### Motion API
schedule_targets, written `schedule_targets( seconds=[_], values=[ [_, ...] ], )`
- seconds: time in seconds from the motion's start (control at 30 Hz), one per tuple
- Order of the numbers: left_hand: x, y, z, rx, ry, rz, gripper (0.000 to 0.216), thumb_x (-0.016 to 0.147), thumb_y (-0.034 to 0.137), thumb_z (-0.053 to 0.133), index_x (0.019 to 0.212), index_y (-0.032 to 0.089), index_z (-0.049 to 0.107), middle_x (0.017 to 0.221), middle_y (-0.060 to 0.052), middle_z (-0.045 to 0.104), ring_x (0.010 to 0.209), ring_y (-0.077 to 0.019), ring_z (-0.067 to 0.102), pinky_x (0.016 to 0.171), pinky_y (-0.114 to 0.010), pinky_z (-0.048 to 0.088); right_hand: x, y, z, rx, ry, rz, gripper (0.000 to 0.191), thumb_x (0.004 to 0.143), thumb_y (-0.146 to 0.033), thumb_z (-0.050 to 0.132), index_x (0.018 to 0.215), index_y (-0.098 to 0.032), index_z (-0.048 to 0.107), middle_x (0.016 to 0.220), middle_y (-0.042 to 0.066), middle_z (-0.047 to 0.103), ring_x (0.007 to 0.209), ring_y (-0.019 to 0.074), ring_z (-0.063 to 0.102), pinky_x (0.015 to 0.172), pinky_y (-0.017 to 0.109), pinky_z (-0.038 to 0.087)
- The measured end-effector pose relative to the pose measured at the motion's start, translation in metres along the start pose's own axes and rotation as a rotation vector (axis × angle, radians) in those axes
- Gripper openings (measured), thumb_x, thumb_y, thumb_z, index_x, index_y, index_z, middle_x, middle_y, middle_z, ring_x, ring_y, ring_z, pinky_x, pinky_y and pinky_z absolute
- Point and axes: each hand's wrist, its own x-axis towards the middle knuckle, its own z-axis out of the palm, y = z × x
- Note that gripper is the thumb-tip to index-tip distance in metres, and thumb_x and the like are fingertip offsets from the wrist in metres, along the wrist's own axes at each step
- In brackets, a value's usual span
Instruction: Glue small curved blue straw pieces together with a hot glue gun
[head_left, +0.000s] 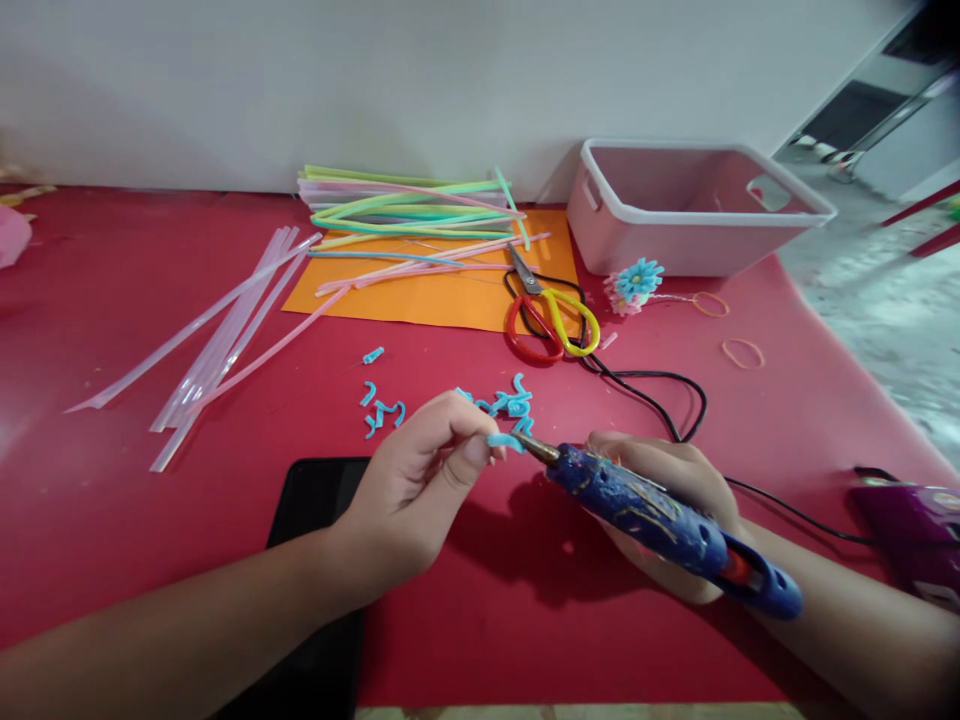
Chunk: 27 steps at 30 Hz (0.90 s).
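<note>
Between thumb and fingertips, my left hand [427,480] pinches a short curved piece of blue pipe cleaner [507,441]. Wrapped around a blue hot glue gun [637,505], my right hand [675,475] holds it with the metal nozzle pointing left. The nozzle tip meets or nearly meets the blue piece; I cannot tell whether it touches. Just behind the tip lies a cluster of similar blue pieces [514,404], partly hidden by my left hand. Several more loose blue bits [381,412] are scattered to the left of that hand.
Scissors [551,310] and bundled pipe cleaners [420,210] lie on orange paper [450,303]. Clear glue sticks [225,340] are at left, a black phone [319,500] under my left forearm. A pink basket [675,240], pipe-cleaner flowers [634,285] and black cord [660,376] occupy the right.
</note>
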Motion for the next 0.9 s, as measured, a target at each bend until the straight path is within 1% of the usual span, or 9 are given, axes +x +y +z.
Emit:
schedule_targets(
  seconds=[0.1, 0.27, 0.43, 0.5, 0.6, 0.7, 0.83, 0.9],
  values=[
    [0.0007, 0.0005, 0.0006, -0.011, -0.007, 0.019, 0.017, 0.102, 0.025, 0.049, 0.088, 0.022, 0.060, 0.082, -0.001, 0.055, 0.072, -0.0125, 0.051, 0.066, -0.027, 0.041, 0.0012, -0.0028, 0.0004, -0.019, 0.000, 0.030, 0.021, 0.073, -0.015, 0.068, 0.087, -0.023, 0.055, 0.071, 0.001, 0.059, 0.058, 0.0154, 0.055, 0.053, 0.028, 0.044],
    [-0.0005, 0.0015, -0.0003, -0.008, -0.018, 0.009, 0.018, 0.102, 0.025, 0.049, 0.089, 0.022, 0.061, 0.083, -0.001, 0.055, 0.073, -0.0126, 0.051, 0.067, -0.028, 0.041, -0.0021, -0.0017, 0.0016, -0.071, 0.056, 0.041, 0.021, 0.077, -0.009, 0.064, 0.092, -0.022, 0.059, 0.072, 0.001, 0.059, 0.058, 0.0147, 0.054, 0.055, 0.027, 0.045],
    [-0.0009, 0.0017, -0.0014, -0.013, -0.020, 0.014, 0.018, 0.102, 0.025, 0.050, 0.088, 0.022, 0.061, 0.083, -0.001, 0.056, 0.071, -0.0125, 0.050, 0.066, -0.028, 0.041, -0.0012, 0.0018, 0.0005, -0.007, 0.006, -0.038, 0.019, 0.078, -0.015, 0.066, 0.093, -0.023, 0.058, 0.072, 0.002, 0.059, 0.059, 0.0157, 0.055, 0.054, 0.028, 0.046],
    [-0.0003, 0.0015, -0.0012, -0.017, -0.025, 0.022, 0.018, 0.102, 0.025, 0.050, 0.088, 0.022, 0.060, 0.082, 0.000, 0.055, 0.071, -0.0122, 0.050, 0.066, -0.027, 0.040, 0.0002, 0.0005, 0.0001, -0.022, 0.004, -0.039, 0.020, 0.077, -0.016, 0.068, 0.092, -0.023, 0.057, 0.073, 0.002, 0.061, 0.060, 0.0159, 0.056, 0.055, 0.028, 0.047],
    [-0.0002, 0.0009, -0.0008, -0.029, -0.027, 0.008, 0.018, 0.102, 0.026, 0.050, 0.087, 0.021, 0.059, 0.081, 0.000, 0.054, 0.070, -0.0119, 0.049, 0.065, -0.027, 0.040, 0.0006, -0.0025, 0.0007, -0.044, 0.026, -0.002, 0.020, 0.078, -0.013, 0.066, 0.093, -0.022, 0.058, 0.075, 0.003, 0.062, 0.060, 0.0151, 0.056, 0.054, 0.027, 0.046],
    [-0.0010, 0.0001, -0.0007, -0.056, -0.035, -0.021, 0.019, 0.103, 0.027, 0.049, 0.087, 0.021, 0.058, 0.082, 0.001, 0.054, 0.069, -0.0106, 0.048, 0.066, -0.026, 0.039, -0.0010, -0.0023, 0.0017, -0.044, 0.068, 0.037, 0.020, 0.079, -0.007, 0.062, 0.092, -0.022, 0.059, 0.073, 0.001, 0.058, 0.058, 0.0133, 0.052, 0.053, 0.026, 0.043],
    [-0.0015, -0.0001, -0.0016, -0.063, -0.066, 0.002, 0.020, 0.103, 0.026, 0.048, 0.087, 0.021, 0.057, 0.083, 0.001, 0.052, 0.072, -0.0102, 0.048, 0.069, -0.026, 0.039, -0.0006, 0.0012, 0.0006, 0.002, 0.004, -0.030, 0.019, 0.077, -0.012, 0.064, 0.092, -0.021, 0.057, 0.073, 0.001, 0.057, 0.061, 0.0145, 0.054, 0.055, 0.027, 0.045],
    [-0.0015, 0.0001, -0.0023, -0.063, -0.078, 0.008, 0.020, 0.104, 0.026, 0.047, 0.088, 0.021, 0.057, 0.083, 0.001, 0.051, 0.073, -0.0102, 0.048, 0.070, -0.026, 0.039, 0.0014, 0.0012, -0.0004, -0.019, -0.001, -0.041, 0.021, 0.076, -0.011, 0.065, 0.092, -0.021, 0.056, 0.072, 0.001, 0.057, 0.060, 0.0138, 0.054, 0.056, 0.026, 0.046]
  ],
)
